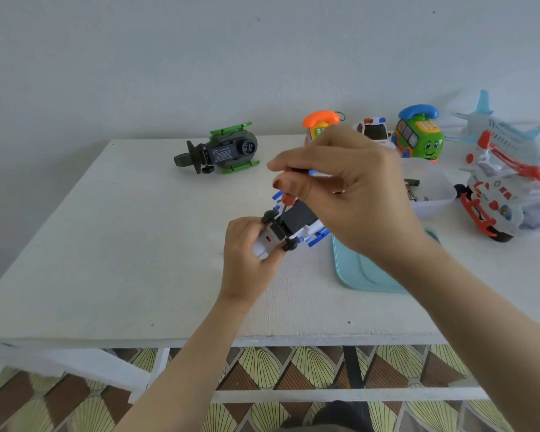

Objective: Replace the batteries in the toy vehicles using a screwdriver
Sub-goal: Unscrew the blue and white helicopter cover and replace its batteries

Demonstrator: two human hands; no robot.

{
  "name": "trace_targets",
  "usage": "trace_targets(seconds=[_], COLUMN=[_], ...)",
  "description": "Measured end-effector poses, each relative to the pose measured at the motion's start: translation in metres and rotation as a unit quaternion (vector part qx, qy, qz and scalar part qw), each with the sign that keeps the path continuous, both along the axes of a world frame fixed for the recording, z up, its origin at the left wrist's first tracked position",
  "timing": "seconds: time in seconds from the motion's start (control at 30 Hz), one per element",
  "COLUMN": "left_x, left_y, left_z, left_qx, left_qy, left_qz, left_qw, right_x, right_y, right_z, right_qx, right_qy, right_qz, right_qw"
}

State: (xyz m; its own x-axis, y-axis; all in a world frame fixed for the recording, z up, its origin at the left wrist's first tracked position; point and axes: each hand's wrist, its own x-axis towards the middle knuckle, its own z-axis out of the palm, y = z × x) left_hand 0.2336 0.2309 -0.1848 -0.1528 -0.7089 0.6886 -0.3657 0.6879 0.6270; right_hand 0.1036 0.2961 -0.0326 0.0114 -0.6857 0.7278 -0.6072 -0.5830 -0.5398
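white table [106, 244] stood against a pale wall, with patterned floor below it. landmark: teal tray [365, 275], lying flat on the table.

1. white-and-blue toy vehicle [296, 233]: just left of the teal tray, underside up, dark battery housing on top. left hand [247, 260] gripped its near end, fingers curled round the body.
2. screwdriver [286, 199]: above the vehicle, behind and left of the tray. right hand [349, 188] pinched the handle in its fingertips, shaft angled down beside a small black wheel. whether the tip sat in a screw, i could not tell.
3. clear tub [440, 194]: behind the tray, batteries [411, 188] inside.
4. green toy vehicle [222, 151]: well behind and left of the tray, belly up.

handling note, as judged: the step looked like turning the cover screw. it would go best with the shaft in line with the screw, steady downward pressure, and the left hand bracing the vehicle against twist. a slipped tip could chew the screw head. a freed screw belonged in the tray.
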Motion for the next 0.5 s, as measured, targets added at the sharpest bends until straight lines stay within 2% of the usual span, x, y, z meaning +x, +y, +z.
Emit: trace_targets(seconds=[0.17, 0.23, 0.3, 0.37, 0.5], left_x=[0.0, 0.0, 0.001, 0.002, 0.002], left_y=[0.0, -0.002, -0.002, -0.002, -0.002], left_z=[-0.001, -0.001, -0.002, -0.002, -0.001], left_qx=[0.008, 0.011, 0.011, 0.011, 0.013], left_qy=[0.004, 0.003, -0.004, -0.007, -0.009], left_qz=[0.0, 0.004, 0.003, 0.002, 0.001], left_qw=[1.0, 1.0, 1.0, 1.0, 1.0], right_x=[0.012, 0.009, -0.002, -0.02, -0.058], right_y=[-0.005, -0.009, -0.011, -0.011, -0.002], right_z=[-0.015, -0.013, -0.004, 0.006, 0.006], right_qx=[-0.116, -0.119, -0.057, 0.06, 0.261], right_qy=[0.014, 0.017, 0.018, 0.007, 0.017], right_qz=[-0.156, -0.191, -0.193, -0.161, -0.16], right_qw=[0.981, 0.974, 0.979, 0.985, 0.952])
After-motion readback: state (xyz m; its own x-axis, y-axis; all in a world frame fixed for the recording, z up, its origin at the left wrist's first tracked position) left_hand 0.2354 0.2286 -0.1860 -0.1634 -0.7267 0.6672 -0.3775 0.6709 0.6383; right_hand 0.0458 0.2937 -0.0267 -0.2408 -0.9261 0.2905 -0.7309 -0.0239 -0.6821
